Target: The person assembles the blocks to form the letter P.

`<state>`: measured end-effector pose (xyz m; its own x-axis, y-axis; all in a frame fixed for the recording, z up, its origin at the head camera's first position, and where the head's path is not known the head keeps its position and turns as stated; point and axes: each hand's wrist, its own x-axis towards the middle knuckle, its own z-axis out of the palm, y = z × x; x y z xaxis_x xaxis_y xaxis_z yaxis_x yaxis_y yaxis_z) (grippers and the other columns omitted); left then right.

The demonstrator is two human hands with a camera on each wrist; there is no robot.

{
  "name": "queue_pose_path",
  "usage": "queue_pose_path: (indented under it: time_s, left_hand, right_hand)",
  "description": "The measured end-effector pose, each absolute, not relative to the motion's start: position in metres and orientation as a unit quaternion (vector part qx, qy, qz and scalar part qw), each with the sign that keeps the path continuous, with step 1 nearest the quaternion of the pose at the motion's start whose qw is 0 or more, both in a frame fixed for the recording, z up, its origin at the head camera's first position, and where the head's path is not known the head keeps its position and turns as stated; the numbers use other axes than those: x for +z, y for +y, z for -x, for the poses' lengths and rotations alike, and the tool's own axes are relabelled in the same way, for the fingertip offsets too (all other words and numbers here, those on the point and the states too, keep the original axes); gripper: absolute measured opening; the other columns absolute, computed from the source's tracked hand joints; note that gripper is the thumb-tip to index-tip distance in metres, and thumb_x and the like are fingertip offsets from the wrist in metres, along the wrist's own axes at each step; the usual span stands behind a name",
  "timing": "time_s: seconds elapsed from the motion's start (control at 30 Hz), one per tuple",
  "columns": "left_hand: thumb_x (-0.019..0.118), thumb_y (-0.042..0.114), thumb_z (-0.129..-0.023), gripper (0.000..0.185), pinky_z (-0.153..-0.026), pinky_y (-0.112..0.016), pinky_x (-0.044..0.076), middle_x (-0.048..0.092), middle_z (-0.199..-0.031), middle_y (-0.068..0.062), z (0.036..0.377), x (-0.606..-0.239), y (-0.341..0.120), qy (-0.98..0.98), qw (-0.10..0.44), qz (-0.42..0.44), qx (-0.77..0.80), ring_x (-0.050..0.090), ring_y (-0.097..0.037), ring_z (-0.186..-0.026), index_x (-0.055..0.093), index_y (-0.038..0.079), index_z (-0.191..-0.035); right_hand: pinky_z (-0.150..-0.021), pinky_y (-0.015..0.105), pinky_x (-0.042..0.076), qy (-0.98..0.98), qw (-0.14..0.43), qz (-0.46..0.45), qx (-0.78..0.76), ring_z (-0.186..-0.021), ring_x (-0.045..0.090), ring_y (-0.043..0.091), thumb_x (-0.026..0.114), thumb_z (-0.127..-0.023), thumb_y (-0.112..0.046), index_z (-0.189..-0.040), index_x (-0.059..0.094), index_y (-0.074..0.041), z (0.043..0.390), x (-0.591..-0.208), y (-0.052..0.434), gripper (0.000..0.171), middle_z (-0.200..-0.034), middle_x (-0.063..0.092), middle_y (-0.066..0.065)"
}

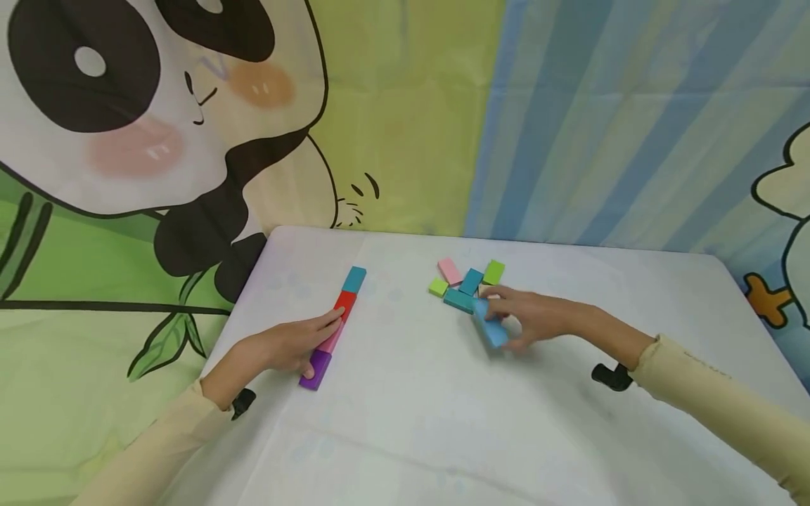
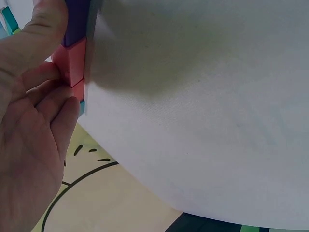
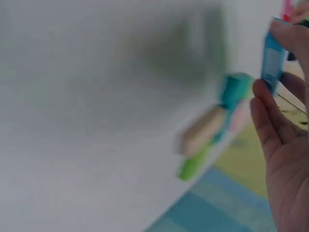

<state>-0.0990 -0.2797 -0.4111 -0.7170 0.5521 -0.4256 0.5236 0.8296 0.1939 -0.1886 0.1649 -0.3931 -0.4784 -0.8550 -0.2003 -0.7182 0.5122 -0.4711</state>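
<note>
Four-colour row of blocks lies end to end on the left of the table: a teal block (image 1: 355, 279), a red block (image 1: 345, 301), a pink block (image 1: 332, 339) and a purple block (image 1: 316, 372). My left hand (image 1: 287, 346) rests along it, fingers across the red and pink blocks and thumb at the purple one. A light blue block (image 1: 490, 325) is pinched between the thumb and fingers of my right hand (image 1: 538, 318). It is tilted, beside a loose pile; the left wrist view shows the purple block (image 2: 77, 21) close up.
The pile holds a pink block (image 1: 450, 271), a blue block (image 1: 471, 281), a teal block (image 1: 458, 301), a green block (image 1: 493, 272), a smaller green block (image 1: 438, 287) and a beige block (image 3: 203, 130). A printed panda cloth (image 1: 392, 140) hangs behind the white table (image 1: 405, 407).
</note>
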Motion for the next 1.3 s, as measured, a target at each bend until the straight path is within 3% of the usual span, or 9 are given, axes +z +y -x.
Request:
queue_pose_path:
  time_s: [0.13,0.23,0.5,0.73,1.3]
  left_hand:
    - [0.079,0.024,-0.078,0.096,-0.107,-0.043,0.044,0.013,-0.164,-0.013,0.098,-0.413,-0.282,0.927,0.243,-0.283,0.029,0.03,-0.035,-0.146,0.023,0.001,-0.153]
    - [0.078,0.024,-0.079,0.096,-0.108,-0.043,0.044,0.013,-0.164,-0.013,0.099,-0.414,-0.281,0.927,0.242,-0.286,0.029,0.03,-0.035,-0.146,0.023,0.002,-0.153]
    - [0.079,0.025,-0.079,0.095,-0.107,-0.041,0.046,0.012,-0.164,-0.012,0.104,-0.418,-0.274,0.923,0.239,-0.302,0.022,0.032,-0.032,-0.146,0.024,0.002,-0.153]
    - [0.079,0.025,-0.079,0.096,-0.105,-0.039,0.047,0.011,-0.165,-0.01,0.102,-0.415,-0.275,0.925,0.249,-0.285,0.017,0.034,-0.03,-0.145,0.023,0.003,-0.154]
    - [0.078,0.026,-0.08,0.096,-0.107,-0.041,0.045,0.01,-0.165,-0.011,0.1,-0.414,-0.279,0.925,0.251,-0.284,0.023,0.03,-0.031,-0.147,0.022,0.003,-0.154]
  right_hand:
    - [-0.088,0.041,0.055,0.845,0.146,0.439,-0.27,-0.104,0.063,0.026,0.078,-0.081,-0.029,-0.123,0.057,-0.013,0.215,-0.373,0.111,0.05,-0.142,0.042,0.016]
    - [-0.09,0.042,0.055,0.851,0.129,0.396,-0.321,-0.108,0.062,0.029,0.077,-0.081,-0.031,-0.132,0.054,-0.009,0.239,-0.372,0.058,0.06,-0.137,0.045,0.016]
    - [-0.091,0.033,0.053,0.888,0.123,0.338,-0.288,-0.111,0.059,0.026,0.073,-0.083,-0.04,-0.134,0.058,-0.006,0.294,-0.412,-0.047,0.064,-0.129,0.056,0.017]
    - [-0.099,0.037,0.048,0.906,0.144,0.319,-0.238,-0.121,0.046,0.026,0.073,-0.084,-0.041,-0.137,0.054,-0.003,0.307,-0.431,-0.071,0.068,-0.135,0.055,0.017]
    - [-0.109,0.038,0.044,0.915,0.176,0.304,-0.2,-0.127,0.046,0.027,0.07,-0.087,-0.042,-0.141,0.05,-0.007,0.306,-0.438,-0.085,0.067,-0.146,0.043,0.018]
